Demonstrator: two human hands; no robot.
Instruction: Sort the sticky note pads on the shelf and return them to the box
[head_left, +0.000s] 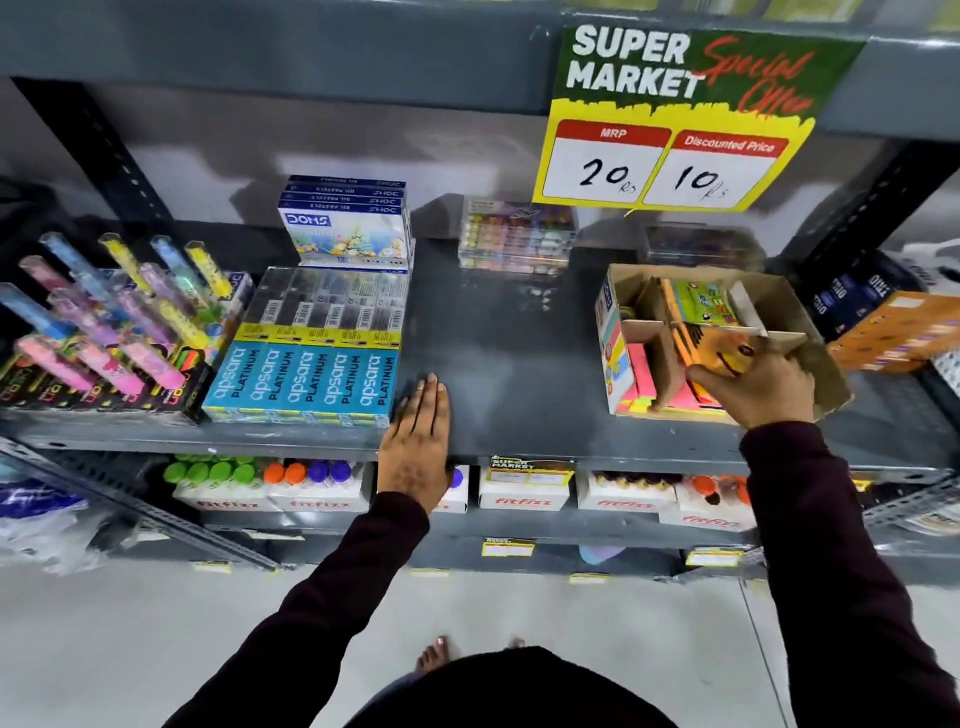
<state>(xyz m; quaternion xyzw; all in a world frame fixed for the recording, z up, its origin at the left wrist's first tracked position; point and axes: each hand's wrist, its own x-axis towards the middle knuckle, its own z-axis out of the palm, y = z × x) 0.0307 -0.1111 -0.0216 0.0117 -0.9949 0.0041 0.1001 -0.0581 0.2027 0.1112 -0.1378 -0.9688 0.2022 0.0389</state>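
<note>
A cardboard box (779, 291) with dividers stands on the right of the grey shelf (509, 353). Pink and yellow sticky note pads (641, 382) fill its front compartment, and a green printed pad (704, 301) stands in a back one. My right hand (753, 384) is inside the box, fingers closed on an orange sticky note pad (719, 345) over the front right compartment. My left hand (418, 441) lies flat on the shelf's front edge, fingers together, holding nothing.
Blue Apsara pencil packs (306, 382) lie just left of my left hand, with Doms boxes (348, 228) behind them and coloured tubes (109, 317) further left. A clear case (514, 239) stands at the back. A price sign (670, 119) hangs above the box. Orange cartons (893, 332) sit to its right.
</note>
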